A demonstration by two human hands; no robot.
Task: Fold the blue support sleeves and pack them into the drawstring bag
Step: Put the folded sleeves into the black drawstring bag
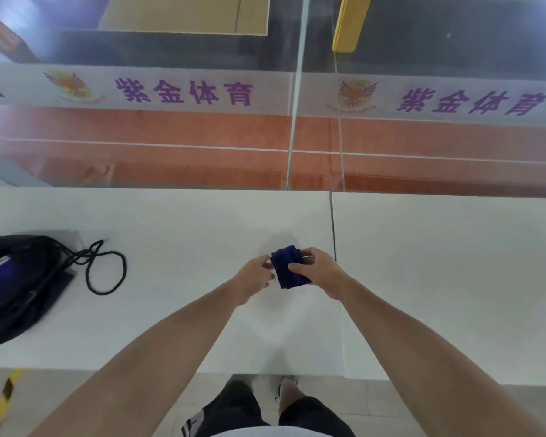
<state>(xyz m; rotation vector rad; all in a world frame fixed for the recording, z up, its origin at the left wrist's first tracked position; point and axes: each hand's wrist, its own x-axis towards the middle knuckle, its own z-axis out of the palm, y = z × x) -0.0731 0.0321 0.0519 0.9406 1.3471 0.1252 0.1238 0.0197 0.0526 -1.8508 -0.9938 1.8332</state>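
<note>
A dark blue support sleeve [285, 263], folded into a small thick square, is held just above the white table [171, 222] near its middle. My right hand [319, 270] grips its right side with the thumb across the top. My left hand [255, 274] pinches its left edge with the fingertips. The black drawstring bag [29, 298] lies at the far left of the table, mouth open, with something blue [0, 272] showing inside. Its black cord [104, 269] loops out to the right on the tabletop.
A seam [332, 225] between two table panels runs just right of my hands. Behind the table stands a glass wall [171, 146] with a white printed band. My legs and shoes show below the table's front edge [139, 370]. Yellow-black floor tape [0, 405] lies at bottom left.
</note>
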